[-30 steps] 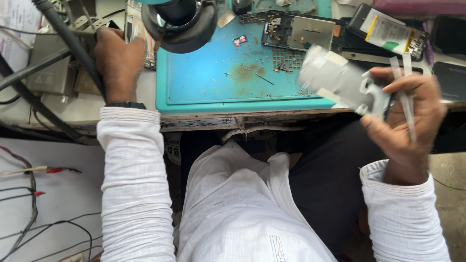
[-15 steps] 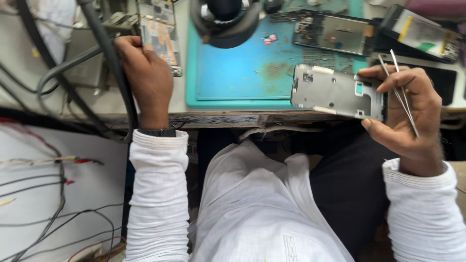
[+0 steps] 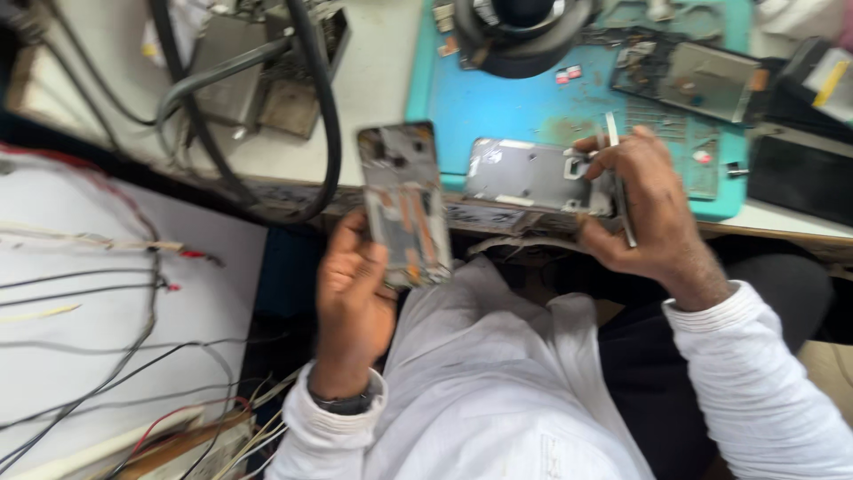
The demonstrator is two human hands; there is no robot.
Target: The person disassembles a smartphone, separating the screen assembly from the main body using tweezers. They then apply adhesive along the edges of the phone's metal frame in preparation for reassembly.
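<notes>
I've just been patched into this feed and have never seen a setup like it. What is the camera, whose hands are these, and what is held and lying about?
There is no machine: a person works with bare hands, filmed from a camera on their head looking down over their lap. The left hand holds up a stripped phone frame. The right hand holds a silver phone back panel at the bench edge, with tweezers pinched alongside it. On the blue work mat lie another opened phone and small parts. Thick black cables run across the left of the bench.

Teal work mat (image 3: 515,107), silver-grey phone frame (image 3: 533,173), white sleeves (image 3: 764,373), black hoses (image 3: 324,107).
</notes>
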